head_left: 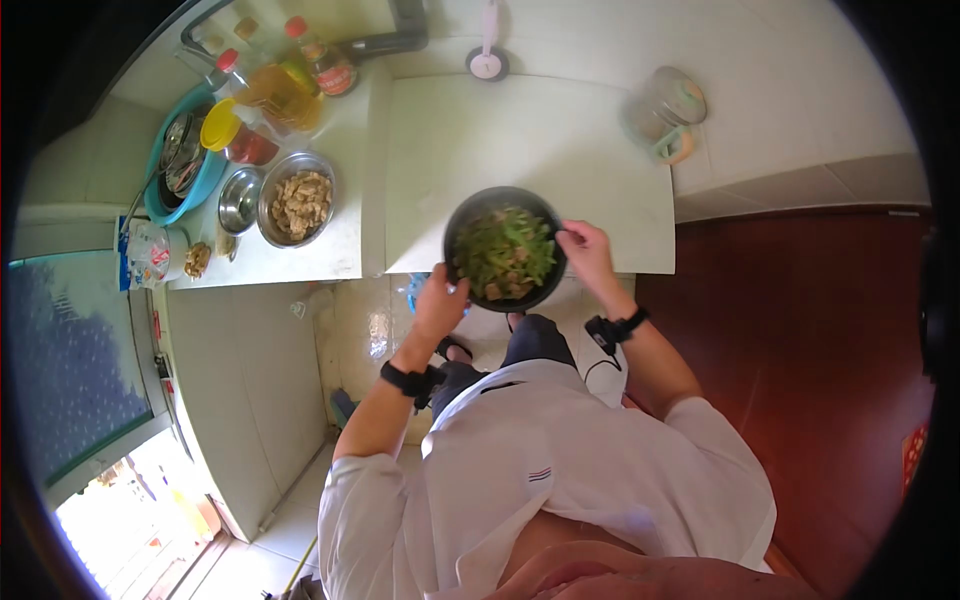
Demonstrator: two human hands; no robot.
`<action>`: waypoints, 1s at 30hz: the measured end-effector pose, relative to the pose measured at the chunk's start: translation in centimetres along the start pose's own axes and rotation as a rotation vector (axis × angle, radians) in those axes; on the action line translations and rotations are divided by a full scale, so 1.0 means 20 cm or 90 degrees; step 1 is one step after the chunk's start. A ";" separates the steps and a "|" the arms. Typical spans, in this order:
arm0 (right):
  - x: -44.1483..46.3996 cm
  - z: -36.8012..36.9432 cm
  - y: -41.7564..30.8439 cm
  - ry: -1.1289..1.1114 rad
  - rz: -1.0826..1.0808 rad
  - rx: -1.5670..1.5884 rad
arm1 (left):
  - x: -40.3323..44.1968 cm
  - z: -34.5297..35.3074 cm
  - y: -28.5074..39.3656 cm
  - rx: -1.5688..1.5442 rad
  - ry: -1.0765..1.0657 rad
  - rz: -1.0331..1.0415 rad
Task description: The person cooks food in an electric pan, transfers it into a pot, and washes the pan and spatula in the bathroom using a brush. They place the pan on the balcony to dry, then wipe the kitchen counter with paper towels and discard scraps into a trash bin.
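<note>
Between both hands is a dark round bowl (pixel 452 212) filled with chopped green vegetables mixed with pieces of meat (pixel 508 252). My left hand (pixel 440 303) grips its rim at the lower left, fingers closed on the edge. On the opposite side, my right hand (pixel 588 250) pinches the rim at the upper right. The bowl is over the front edge of the white counter (pixel 430 140); whether it touches the counter I cannot tell. Part of its underside is hidden.
On the left counter stand a steel bowl of light brown chunks (pixel 300 205), a smaller metal bowl (pixel 240 203), a yellow-lidded jar (pixel 238 134), several bottles (pixel 280 95) and a blue basin (pixel 208 180). A clear pitcher (pixel 660 112) is at the back right.
</note>
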State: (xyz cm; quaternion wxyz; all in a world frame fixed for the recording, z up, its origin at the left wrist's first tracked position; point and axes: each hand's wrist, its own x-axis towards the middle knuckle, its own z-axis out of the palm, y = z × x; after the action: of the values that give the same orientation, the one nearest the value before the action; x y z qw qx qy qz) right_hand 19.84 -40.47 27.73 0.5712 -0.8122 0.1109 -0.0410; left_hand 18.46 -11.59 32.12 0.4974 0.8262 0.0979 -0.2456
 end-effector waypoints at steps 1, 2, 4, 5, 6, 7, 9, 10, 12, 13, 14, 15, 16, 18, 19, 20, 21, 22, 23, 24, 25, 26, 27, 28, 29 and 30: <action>0.00 0.09 0.01 -0.022 0.013 0.032 | -0.04 -0.04 -0.03 0.000 -0.004 0.004; -0.01 0.17 0.01 -0.040 0.016 0.033 | -0.08 -0.08 -0.07 -0.073 0.010 -0.031; 0.00 0.30 0.00 -0.081 0.018 0.045 | -0.12 -0.14 -0.12 -0.179 0.038 -0.107; -0.01 0.35 0.00 -0.085 0.020 0.045 | -0.14 -0.16 -0.15 -0.180 0.040 -0.111; -0.01 0.39 -0.04 -0.113 0.012 0.026 | -0.15 -0.18 -0.17 -0.189 0.073 -0.107; 0.00 0.41 -0.08 -0.143 0.004 0.006 | -0.17 -0.19 -0.19 -0.198 0.106 -0.105; 0.07 0.42 -0.15 -0.206 0.039 -0.017 | -0.17 -0.20 -0.25 -0.208 0.132 -0.114; 0.12 0.43 -0.17 -0.260 0.075 -0.041 | -0.16 -0.20 -0.27 -0.214 0.150 -0.119; 0.30 0.49 -0.19 -0.218 -0.046 -0.138 | -0.15 -0.20 -0.29 -0.230 0.161 -0.115; 0.39 0.53 -0.20 -0.172 -0.165 -0.233 | -0.15 -0.19 -0.29 -0.244 0.170 -0.112; 0.48 0.58 -0.22 -0.173 -0.170 -0.232 | -0.15 -0.19 -0.29 -0.244 0.175 -0.110; 0.57 0.64 -0.24 -0.265 -0.289 -0.271 | -0.16 -0.18 -0.29 -0.256 0.181 -0.119; 0.61 0.70 -0.28 -0.357 -0.409 -0.306 | -0.16 -0.18 -0.28 -0.265 0.188 -0.129; 0.67 0.83 -0.37 -0.448 -0.245 -0.279 | -0.17 -0.16 -0.28 -0.274 0.207 -0.128; 0.68 0.86 -0.39 -0.534 -0.071 -0.256 | -0.16 -0.15 -0.27 -0.287 0.217 -0.130; 0.71 0.86 -0.32 -0.555 -0.322 -0.322 | -0.16 -0.15 -0.27 -0.283 0.221 -0.133; 0.74 0.83 -0.33 -0.556 -0.322 -0.316 | -0.15 -0.14 -0.28 -0.301 0.226 -0.128; 0.75 0.79 -0.34 -0.547 -0.164 -0.246 | -0.15 -0.13 -0.28 -0.319 0.229 -0.122; 0.76 0.74 -0.34 -0.533 -0.007 -0.175 | -0.13 -0.13 -0.28 -0.316 0.227 -0.124; 0.76 0.66 -0.30 -0.531 -0.001 -0.174 | -0.11 -0.13 -0.27 -0.312 0.234 -0.114; 0.76 0.56 -0.24 -0.442 -0.055 -0.203 | -0.08 -0.14 -0.26 -0.309 0.241 -0.101; 0.77 0.44 -0.19 -0.349 -0.111 -0.236 | -0.03 -0.14 -0.23 -0.311 0.235 -0.095; 0.77 0.32 -0.13 -0.257 -0.165 -0.268 | 0.01 -0.14 -0.21 -0.334 0.245 -0.104; 0.76 0.21 -0.03 -0.253 -0.162 -0.274 | 0.05 -0.14 -0.19 -0.356 0.254 -0.113; 0.73 0.11 0.08 -0.203 -0.139 -0.212 | 0.09 -0.15 -0.18 -0.359 0.248 -0.113; 0.72 0.02 0.14 -0.153 -0.120 -0.153 | 0.14 -0.16 -0.15 -0.311 0.260 -0.084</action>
State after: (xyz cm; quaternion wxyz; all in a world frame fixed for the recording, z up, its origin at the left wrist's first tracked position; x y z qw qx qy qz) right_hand 33.63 -44.26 23.98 0.4732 -0.8803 -0.0306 0.0169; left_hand 20.57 -7.56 29.60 0.6340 0.7067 0.3046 -0.0760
